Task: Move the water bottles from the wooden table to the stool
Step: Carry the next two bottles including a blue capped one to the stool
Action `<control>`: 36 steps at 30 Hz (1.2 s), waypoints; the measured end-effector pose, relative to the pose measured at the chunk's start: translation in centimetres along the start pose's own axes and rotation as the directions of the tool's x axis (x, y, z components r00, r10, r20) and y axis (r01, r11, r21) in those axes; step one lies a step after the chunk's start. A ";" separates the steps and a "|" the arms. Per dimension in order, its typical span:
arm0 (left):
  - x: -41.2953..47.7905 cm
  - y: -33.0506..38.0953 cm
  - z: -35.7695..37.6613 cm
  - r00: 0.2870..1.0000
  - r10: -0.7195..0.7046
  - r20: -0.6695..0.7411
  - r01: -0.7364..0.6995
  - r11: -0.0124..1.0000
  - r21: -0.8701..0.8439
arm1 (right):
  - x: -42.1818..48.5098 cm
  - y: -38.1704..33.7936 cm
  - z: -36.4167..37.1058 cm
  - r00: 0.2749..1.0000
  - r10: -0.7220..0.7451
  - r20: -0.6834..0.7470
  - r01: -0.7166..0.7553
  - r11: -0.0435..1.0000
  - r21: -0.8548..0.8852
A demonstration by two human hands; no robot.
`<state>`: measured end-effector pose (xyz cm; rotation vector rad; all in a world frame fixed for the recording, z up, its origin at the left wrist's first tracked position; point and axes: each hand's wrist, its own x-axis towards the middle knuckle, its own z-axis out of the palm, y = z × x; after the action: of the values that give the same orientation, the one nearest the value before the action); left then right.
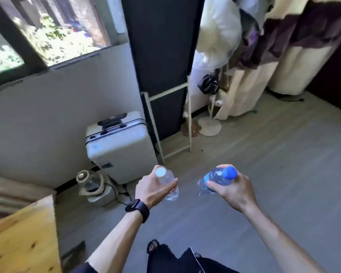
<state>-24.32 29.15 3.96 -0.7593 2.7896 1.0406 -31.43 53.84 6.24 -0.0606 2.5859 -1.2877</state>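
Observation:
My left hand [151,189] grips a clear water bottle with a white cap [168,183] around its upper body, out over the floor. A second clear bottle, with a blue cap [218,177], is held in my right hand [229,189], tilted with the cap up and to the right. Both bottles are in the air in front of me, about a hand's width apart. The wooden table [22,239] shows only as a corner at the lower left. No stool is in view.
A white suitcase [120,146] stands against the wall ahead, with a small appliance and cables [96,187] on the floor beside it. A white rack [171,123] leans on a dark panel. A stand base [210,127] and curtains are farther right. Grey floor stretches to the right.

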 end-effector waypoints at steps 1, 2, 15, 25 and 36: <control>1.5 2.3 1.0 0.998 0.047 0.033 -0.047 0.999 0.000 | 0.7 0.8 -2.0 0.999 0.027 -0.045 -0.027 1.000 0.003; 2.9 4.7 1.9 0.994 0.091 0.061 -0.091 0.996 0.000 | 1.4 1.6 -3.9 0.994 0.056 -0.092 -0.056 0.998 0.012; 19.2 36.0 13.3 0.682 0.615 0.396 -0.684 0.729 0.045 | 11.2 7.2 -22.7 0.718 0.328 -0.614 -0.254 0.945 0.206; 25.6 57.4 22.5 0.353 0.800 0.486 -0.893 0.442 -0.080 | 16.5 11.1 -36.7 0.446 0.416 -0.793 -0.393 0.886 0.244; 28.8 78.3 37.5 0.286 0.827 0.484 -0.915 0.385 -0.118 | 26.0 22.0 -56.0 0.370 0.424 -0.826 -0.414 0.872 0.261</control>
<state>-90.39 91.43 15.30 1.1466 2.6281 0.7907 -68.51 107.02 15.81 1.5895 2.9641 -1.2904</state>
